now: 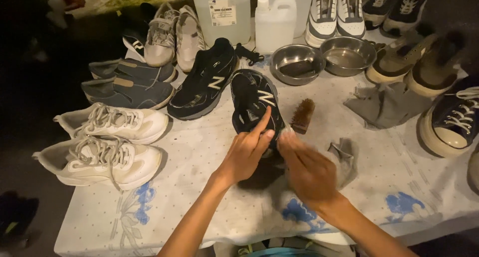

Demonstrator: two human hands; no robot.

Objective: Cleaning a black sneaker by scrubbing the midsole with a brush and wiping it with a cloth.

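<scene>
Head view, looking straight down: the left hand [247, 150] is pressed onto the heel end of a black sneaker [254, 105], fingers spread across the upper with the forefinger stretched up toward the tongue, clamping the shoe flat, I'd judge to stop it sliding. That sneaker lies mid-table on the patterned tablecloth [199, 157], toe pointing away. The right hand [309, 172] is blurred and sits at the shoe's near right side; its fingers look curled together, but whether they pinch anything I cannot tell. Both forearms come in from the bottom edge and converge on the shoe, wrists low, the left one angled in from the left.

Just right of the shoe stands a small brown brush [303, 115], bristles toward the sneaker, within easy reach. A grey cloth [344, 155] lies crumpled beside the right hand. The matching black sneaker [207, 80] rests to the left, close by. Two steel bowls [322, 60] sit behind, with a white plastic jug [274, 22] at the back. A cream pair of sneakers [110, 142] waits on the left edge.
</scene>
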